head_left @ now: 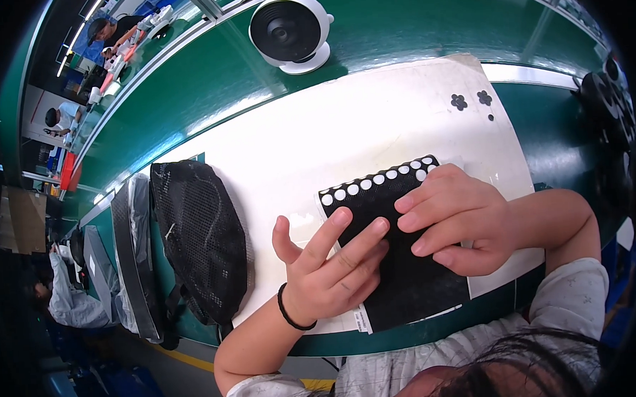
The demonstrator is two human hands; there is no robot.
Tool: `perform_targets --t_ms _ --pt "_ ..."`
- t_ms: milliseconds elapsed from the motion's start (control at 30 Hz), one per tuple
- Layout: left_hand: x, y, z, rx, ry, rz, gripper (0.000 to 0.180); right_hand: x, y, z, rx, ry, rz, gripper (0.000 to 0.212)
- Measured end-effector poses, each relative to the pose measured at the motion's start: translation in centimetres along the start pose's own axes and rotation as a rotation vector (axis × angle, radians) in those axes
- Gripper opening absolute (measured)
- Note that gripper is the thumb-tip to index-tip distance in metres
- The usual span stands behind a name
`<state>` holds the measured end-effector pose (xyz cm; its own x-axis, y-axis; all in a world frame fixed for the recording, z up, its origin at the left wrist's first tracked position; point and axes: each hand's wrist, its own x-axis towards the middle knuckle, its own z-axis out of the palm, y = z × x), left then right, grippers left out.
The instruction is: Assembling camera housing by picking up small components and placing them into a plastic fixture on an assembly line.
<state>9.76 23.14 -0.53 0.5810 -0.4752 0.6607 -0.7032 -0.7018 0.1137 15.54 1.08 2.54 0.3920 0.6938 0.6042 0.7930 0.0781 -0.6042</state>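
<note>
In front of me on a white board lies a flat black fabric piece (386,288). Along its far edge runs a row of white round dots (365,184), with a few more near its right corner. Over the fabric's left part, my left hand (339,268) is open, palm partly up, thumb and fingers spread. From the right, my right hand (464,217) reaches over the fabric's right side beside the dots. Its fingers are bent but apart, and nothing shows between them. Whether its fingertips touch the fabric is hard to tell.
The white board (281,157) covers much of the green table (374,26). A black mesh bag (200,239) and black strips in clear plastic (132,256) lie left. A white round fan (291,33) stands at the back. Black flower-shaped pieces (458,102) lie far right. Other people work beyond.
</note>
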Motion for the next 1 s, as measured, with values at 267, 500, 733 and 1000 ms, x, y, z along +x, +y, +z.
perform_targets --t_ms 267,500,733,1000 --pt "0.02 -0.05 0.4 0.015 0.075 0.029 0.004 -0.06 0.12 0.2 0.032 -0.089 -0.025 0.024" --pt "-0.04 0.06 0.15 0.036 0.059 0.015 0.005 -0.25 0.12 0.51 -0.007 -0.106 -0.016 0.029" --pt "-0.21 0.15 0.16 0.069 0.052 0.014 0.006 -0.34 0.14 0.55 -0.047 -0.134 -0.025 0.032" --pt "-0.15 0.37 0.05 0.138 0.03 -0.01 0.018 -0.32 -0.12 0.71 -0.076 -0.251 0.015 0.043"
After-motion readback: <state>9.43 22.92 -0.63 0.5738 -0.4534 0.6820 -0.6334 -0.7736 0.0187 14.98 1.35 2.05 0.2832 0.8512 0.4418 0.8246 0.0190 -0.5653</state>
